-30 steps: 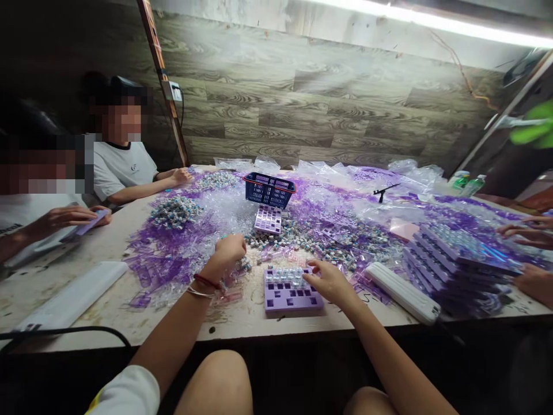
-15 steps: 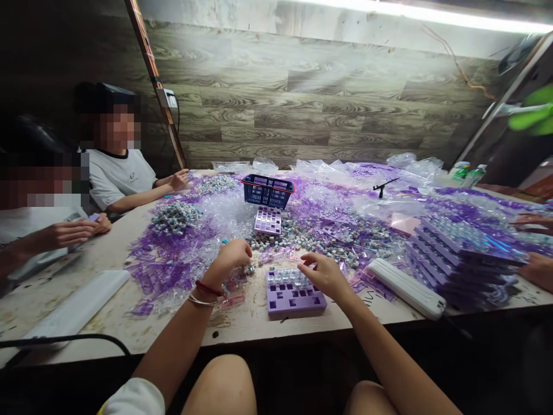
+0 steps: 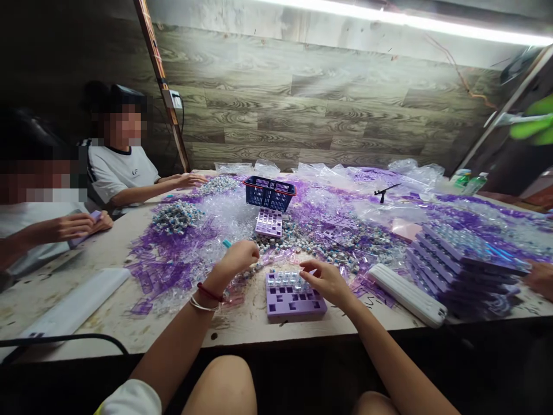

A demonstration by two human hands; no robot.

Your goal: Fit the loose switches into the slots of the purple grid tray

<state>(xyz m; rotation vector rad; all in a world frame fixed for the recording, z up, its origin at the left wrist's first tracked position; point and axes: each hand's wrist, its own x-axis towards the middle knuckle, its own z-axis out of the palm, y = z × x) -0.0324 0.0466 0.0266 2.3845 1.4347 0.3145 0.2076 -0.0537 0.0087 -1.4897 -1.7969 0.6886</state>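
A purple tray [image 3: 276,311] with square holes lies flat on the table in front of me. Clear plastic pieces [image 3: 283,280] fill its back rows, while several front holes are bare. At its back right corner my right hand [image 3: 327,281] is bent in a loose pinch, fingertips beside the clear pieces; anything held there is too small to make out. My left hand [image 3: 237,257] is closed with curled fingers, left of the tray and over loose small parts. Its own fingers hide what it holds. A pile of small white and blue parts [image 3: 298,245] spreads behind the tray.
A second holed tray [image 3: 268,223] leans before a dark blue basket [image 3: 270,195]. At right are a white bar-shaped case [image 3: 406,294] and stacked purple trays [image 3: 449,271]. A long white bar [image 3: 78,305] lies left. Two co-workers sit left; another person's hand [image 3: 540,279] shows right.
My left hand has moved slightly right, toward the tray. My right hand stays by the tray's back corner with a small shift. The camera view has shifted a little.
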